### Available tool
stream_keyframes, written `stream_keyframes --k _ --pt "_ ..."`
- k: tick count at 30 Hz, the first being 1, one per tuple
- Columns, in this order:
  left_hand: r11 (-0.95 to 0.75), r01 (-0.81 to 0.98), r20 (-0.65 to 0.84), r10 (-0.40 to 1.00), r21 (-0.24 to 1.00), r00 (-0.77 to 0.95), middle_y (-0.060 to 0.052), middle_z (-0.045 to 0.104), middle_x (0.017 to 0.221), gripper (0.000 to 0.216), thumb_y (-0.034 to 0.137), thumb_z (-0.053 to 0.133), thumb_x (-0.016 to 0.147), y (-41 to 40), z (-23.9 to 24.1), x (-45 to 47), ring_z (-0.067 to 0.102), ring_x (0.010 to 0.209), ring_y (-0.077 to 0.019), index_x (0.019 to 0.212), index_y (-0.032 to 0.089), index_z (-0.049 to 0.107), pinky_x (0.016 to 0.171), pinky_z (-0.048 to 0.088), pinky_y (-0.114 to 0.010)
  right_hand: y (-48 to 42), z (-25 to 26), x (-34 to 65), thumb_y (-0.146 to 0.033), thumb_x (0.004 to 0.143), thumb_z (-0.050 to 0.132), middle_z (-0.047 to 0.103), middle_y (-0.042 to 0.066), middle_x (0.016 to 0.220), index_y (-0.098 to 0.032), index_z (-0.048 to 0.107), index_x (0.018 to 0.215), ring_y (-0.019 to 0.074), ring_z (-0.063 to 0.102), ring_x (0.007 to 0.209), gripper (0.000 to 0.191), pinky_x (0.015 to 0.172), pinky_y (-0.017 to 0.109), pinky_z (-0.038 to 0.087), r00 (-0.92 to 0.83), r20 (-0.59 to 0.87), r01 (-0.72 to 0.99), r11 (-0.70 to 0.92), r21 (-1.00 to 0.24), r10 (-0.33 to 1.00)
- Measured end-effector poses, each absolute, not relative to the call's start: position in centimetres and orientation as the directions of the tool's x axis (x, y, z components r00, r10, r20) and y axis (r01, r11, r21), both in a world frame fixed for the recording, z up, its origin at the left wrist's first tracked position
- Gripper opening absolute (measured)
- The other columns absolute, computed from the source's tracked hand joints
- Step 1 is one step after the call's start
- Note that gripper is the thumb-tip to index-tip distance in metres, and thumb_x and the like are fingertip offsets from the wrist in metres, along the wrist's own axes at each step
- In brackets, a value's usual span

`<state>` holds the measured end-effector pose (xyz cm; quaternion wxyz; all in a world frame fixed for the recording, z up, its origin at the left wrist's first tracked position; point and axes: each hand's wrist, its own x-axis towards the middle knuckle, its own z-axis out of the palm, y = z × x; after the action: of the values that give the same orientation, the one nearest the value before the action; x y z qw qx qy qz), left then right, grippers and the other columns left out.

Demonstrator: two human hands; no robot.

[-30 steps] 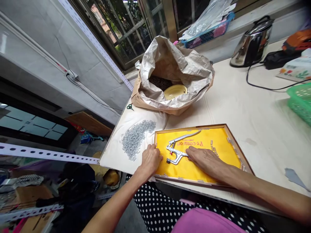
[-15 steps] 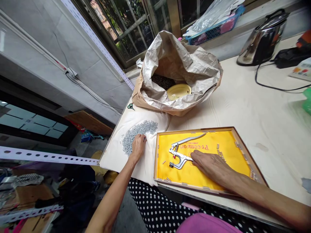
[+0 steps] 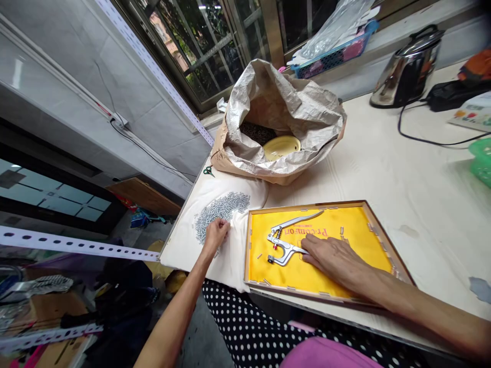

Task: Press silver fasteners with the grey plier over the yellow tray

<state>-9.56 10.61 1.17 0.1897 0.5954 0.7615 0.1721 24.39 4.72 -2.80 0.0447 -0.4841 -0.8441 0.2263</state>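
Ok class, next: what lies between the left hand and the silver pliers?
In the head view, going from the left hand to the silver pliers crosses white cloth, the tray's left rim, then yellow lining with one small loose piece.

Pliers [image 3: 288,249]: silver, lying flat in my tray [image 3: 356,235], mouth facing left. Upper handle spread wide of the lower; dark coil spring near the head; red tip inside the mouth. I cannot see the lower handle's far end. Tray: shallow, brown rim, yellow lining with red lettering. Pins [image 3: 217,207]: short, silvery, most in one dense curved heap to my left, just beside the tray; I note others loose inside it, several along the right wall.
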Motion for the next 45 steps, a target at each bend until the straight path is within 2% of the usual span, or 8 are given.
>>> stream_keyframes --k 4,6,15,21,28,35,39,45 --pt "0.408 0.365 -0.377 0.913 0.837 -0.155 -0.004 0.068 0.078 0.029 0.038 0.077 0.077 8.0 3.1 -8.8 0.064 0.062 -0.0118 0.081 0.014 0.062 0.057 0.054 -0.023 6.4 0.4 22.5 -0.033 0.101 0.043 0.068 0.010 0.109 -0.021 0.064 0.106 0.0239 0.065 0.093 0.025 0.077 0.035 0.044 -0.560 0.071 0.641 0.486 -0.594 0.825" --pt "0.484 0.095 -0.481 0.875 0.870 -0.061 -0.005 0.068 0.079 0.041 0.040 0.089 0.064 6.7 3.9 -8.0 0.063 0.060 -0.0101 0.081 0.012 0.064 0.056 0.055 -0.021 7.6 2.0 19.9 -0.035 0.102 0.040 0.070 0.009 0.104 -0.021 0.066 0.105 0.0214 0.064 0.092 0.029 0.078 0.032 0.044 -0.575 0.173 0.467 0.495 -0.733 0.799" --pt "0.364 0.010 -0.363 0.929 0.931 -0.077 -0.006 0.072 0.077 0.053 0.044 0.093 0.054 3.2 4.6 -6.4 0.065 0.060 -0.0110 0.087 0.011 0.066 0.062 0.055 -0.024 9.9 1.0 8.8 -0.031 0.086 0.059 0.060 -0.002 0.058 -0.016 0.061 0.072 0.0112 0.054 0.056 0.020 0.054 0.022 0.036 -0.593 0.088 0.069 0.160 -0.985 0.800" --pt "0.226 0.130 -0.192 0.954 0.965 -0.231 0.000 0.066 0.060 0.043 0.041 0.091 0.055 2.5 3.5 -7.4 0.059 0.051 -0.0109 0.070 0.014 0.062 0.051 0.049 -0.023 9.3 2.4 7.3 -0.017 0.081 0.055 0.060 -0.004 0.055 -0.017 0.060 0.069 0.0097 0.053 0.054 0.013 0.054 0.021 0.034 -0.604 0.094 0.214 0.275 -0.937 0.791" --pt "0.401 -0.177 -0.428 0.891 0.899 -0.152 -0.003 0.068 0.065 0.046 0.035 0.097 0.049 3.1 2.4 -9.5 0.063 0.058 -0.0099 0.074 0.010 0.068 0.063 0.057 -0.023 9.6 0.6 5.9 -0.020 0.087 0.049 0.067 0.000 0.063 -0.017 0.060 0.078 0.0117 0.063 0.057 0.014 0.055 0.021 0.043 -0.600 0.062 0.240 0.253 -0.937 0.798" --pt "0.285 -0.136 -0.314 0.804 0.949 -0.506 0.003 0.063 0.065 0.038 0.028 0.092 0.055 3.9 2.3 -11.0 0.055 0.055 -0.0062 0.079 0.011 0.069 0.054 0.051 -0.018 11.6 0.4 5.7 -0.021 0.088 0.059 0.072 0.011 0.099 -0.015 0.067 0.107 0.0218 0.067 0.092 0.021 0.083 0.032 0.047 -0.546 0.101 0.376 0.351 -0.858 0.832" --pt "0.271 0.000 -0.241 0.859 0.963 -0.451 0.001 0.068 0.073 0.047 0.036 0.090 0.054 2.7 3.2 -9.8 0.058 0.058 -0.0079 0.089 0.011 0.071 0.057 0.053 -0.022 9.7 1.7 11.3 -0.027 0.099 0.048 0.067 0.011 0.104 -0.017 0.067 0.103 0.0211 0.062 0.094 0.022 0.081 0.031 0.044 -0.628 0.178 0.496 0.567 -0.658 0.757" --pt "0.380 0.070 -0.361 0.913 0.922 -0.192 -0.001 0.068 0.069 0.041 0.037 0.087 0.055 2.1 3.6 -3.8 0.061 0.057 -0.0112 0.083 0.013 0.069 0.059 0.054 -0.024 4.3 0.3 21.5 -0.029 0.097 0.057 0.066 0.009 0.098 -0.018 0.065 0.097 0.0220 0.061 0.092 0.014 0.078 0.032 0.042 -0.598 -0.047 0.750 0.538 -0.385 0.801"
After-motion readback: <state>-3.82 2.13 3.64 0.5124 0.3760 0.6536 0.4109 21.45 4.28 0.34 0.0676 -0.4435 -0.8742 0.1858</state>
